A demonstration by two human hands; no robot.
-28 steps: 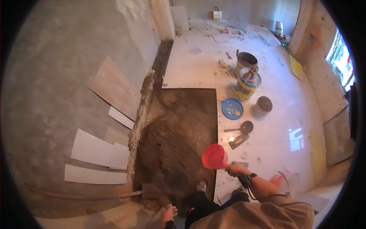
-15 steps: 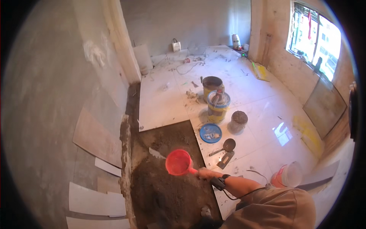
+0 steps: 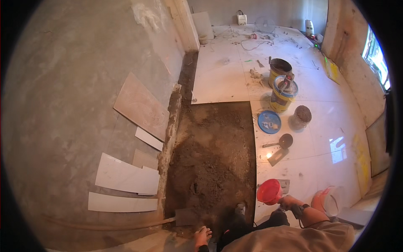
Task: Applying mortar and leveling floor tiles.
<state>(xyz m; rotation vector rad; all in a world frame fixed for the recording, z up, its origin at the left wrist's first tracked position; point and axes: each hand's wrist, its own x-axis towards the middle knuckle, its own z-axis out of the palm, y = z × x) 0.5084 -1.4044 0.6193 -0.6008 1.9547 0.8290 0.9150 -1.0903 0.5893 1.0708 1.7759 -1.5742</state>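
Observation:
My right hand [image 3: 288, 201] grips the handle of a red plastic dipper [image 3: 269, 191] over the white tiles at the lower right. Part of a flat metal trowel [image 3: 285, 185] shows behind the dipper. Low in the middle, my left hand [image 3: 203, 235] hangs with fingers apart and nothing in it. Close to that hand is a flat, dark blade [image 3: 186, 217] on a long wooden handle [image 3: 113, 226]. Ahead lies a bed of damp brown mortar [image 3: 205, 164], loose and lumpy in the middle.
Right of the bed are a dark ladle [image 3: 286, 141], a notched trowel [image 3: 278, 156], a blue lid [image 3: 269, 122], a mortar-filled tub [image 3: 301, 116] and yellow buckets [image 3: 282, 101]. A clear red-marked bucket [image 3: 326, 201] stands lower right. Cut tiles [image 3: 127, 174] lean along the left wall.
My right hand has drawn the dipper back from over the mortar to the tiles at right. A pale streak beside the dipper is gone. My left hand has come into view as the view shifted.

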